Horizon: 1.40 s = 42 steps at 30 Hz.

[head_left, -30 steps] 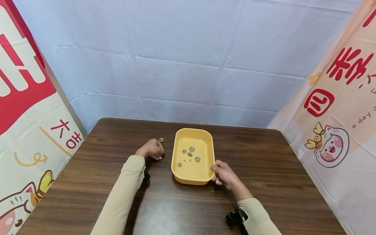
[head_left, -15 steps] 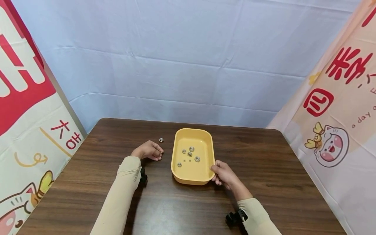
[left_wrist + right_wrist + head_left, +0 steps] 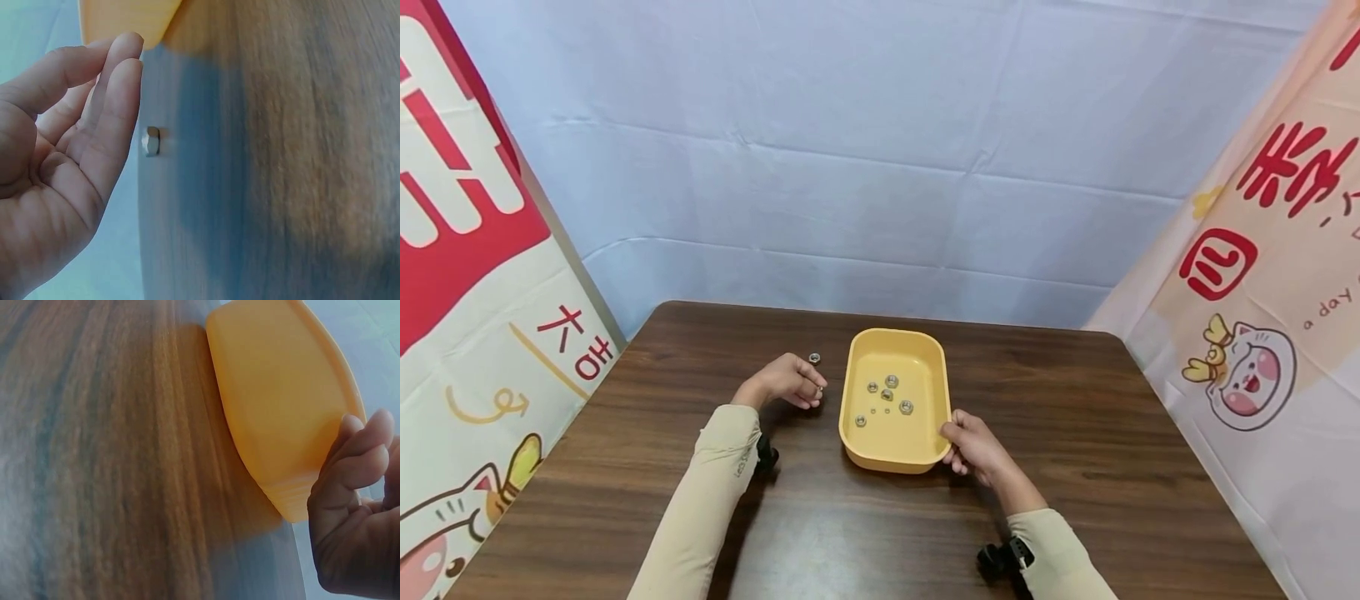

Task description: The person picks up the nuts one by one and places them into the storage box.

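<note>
My left hand [image 3: 788, 381] hovers just above the table, left of the yellow tray [image 3: 891, 463], its thumb and fingertips pinched together. A tiny shiny nut [image 3: 821, 389] shows at those fingertips in the head view; the left wrist view hides it behind the fingers. Beyond the hand a larger steel nut [image 3: 814, 358] lies on the table, and the left wrist view shows this loose nut [image 3: 150, 141] beside the palm. Inside the tray lie several nuts of different sizes, among them a big nut [image 3: 906, 407]. My right hand [image 3: 976, 448] grips the tray's near right corner by its rim.
The dark wooden table [image 3: 1075, 467] reaches out on both sides of the tray. A pale cloth [image 3: 850, 167] hangs behind its far edge. Printed curtains stand at left and right. Each wrist wears a small black camera.
My left hand has lifted off the table with the tiny nut between its fingertips, drawing back a little and then shifting right toward the tray. The right hand and the tray stay put.
</note>
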{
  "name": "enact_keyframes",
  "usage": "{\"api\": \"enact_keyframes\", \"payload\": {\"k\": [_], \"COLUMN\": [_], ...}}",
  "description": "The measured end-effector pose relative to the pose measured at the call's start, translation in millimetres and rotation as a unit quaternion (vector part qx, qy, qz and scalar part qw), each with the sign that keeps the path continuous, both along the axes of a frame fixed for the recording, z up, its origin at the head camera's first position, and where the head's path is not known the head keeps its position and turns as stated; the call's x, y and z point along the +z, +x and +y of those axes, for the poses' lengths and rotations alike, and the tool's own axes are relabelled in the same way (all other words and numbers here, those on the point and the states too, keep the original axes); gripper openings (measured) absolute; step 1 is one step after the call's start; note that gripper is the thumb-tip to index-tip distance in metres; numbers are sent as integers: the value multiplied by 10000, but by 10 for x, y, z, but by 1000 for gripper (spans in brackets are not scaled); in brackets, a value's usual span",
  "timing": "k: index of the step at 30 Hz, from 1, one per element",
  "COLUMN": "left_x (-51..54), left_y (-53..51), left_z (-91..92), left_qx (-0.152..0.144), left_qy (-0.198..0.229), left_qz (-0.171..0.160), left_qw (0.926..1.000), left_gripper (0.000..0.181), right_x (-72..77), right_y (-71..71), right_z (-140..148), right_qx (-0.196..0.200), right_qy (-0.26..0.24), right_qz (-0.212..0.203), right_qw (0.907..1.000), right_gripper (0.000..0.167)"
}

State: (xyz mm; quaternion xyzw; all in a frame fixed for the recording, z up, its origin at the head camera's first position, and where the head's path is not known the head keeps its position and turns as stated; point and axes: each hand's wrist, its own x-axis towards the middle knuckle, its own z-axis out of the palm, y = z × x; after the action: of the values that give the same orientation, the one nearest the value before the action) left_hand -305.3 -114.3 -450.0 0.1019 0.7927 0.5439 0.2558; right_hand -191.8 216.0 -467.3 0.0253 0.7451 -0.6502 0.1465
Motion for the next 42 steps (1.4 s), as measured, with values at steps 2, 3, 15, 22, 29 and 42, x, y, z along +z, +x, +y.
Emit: {"api": "enact_keyframes", "payload": {"k": [2, 3, 15, 22, 29, 42], "left_x": [17, 30, 245, 340, 383, 421], "left_y": [13, 21, 99, 118, 145, 151], "left_z": [23, 37, 234, 349, 468, 688], "left_qx": [-7, 0, 71, 82, -37, -297], "left_qy": [-24, -56, -356, -437, -658, -921], "left_qz": [3, 5, 449, 695, 1031, 1356], "left_qw": [10000, 10000, 9983, 9966, 9925, 9860], "left_gripper": [22, 22, 14, 9, 9, 12], "right_x": [-2, -3, 224, 320, 305, 308], "right_y": [7, 8, 83, 121, 117, 122], "right_z": [5, 9, -30, -58, -50, -50], "right_qx": [-1, 8, 217, 213, 212, 237], "right_qy": [1, -4, -117, -127, -155, -182], "right_qz": [-18, -15, -116, -86, -128, -108], "right_qw": [10000, 10000, 9996, 9997, 9996, 9995], "right_gripper": [8, 8, 8, 9, 8, 8]}}
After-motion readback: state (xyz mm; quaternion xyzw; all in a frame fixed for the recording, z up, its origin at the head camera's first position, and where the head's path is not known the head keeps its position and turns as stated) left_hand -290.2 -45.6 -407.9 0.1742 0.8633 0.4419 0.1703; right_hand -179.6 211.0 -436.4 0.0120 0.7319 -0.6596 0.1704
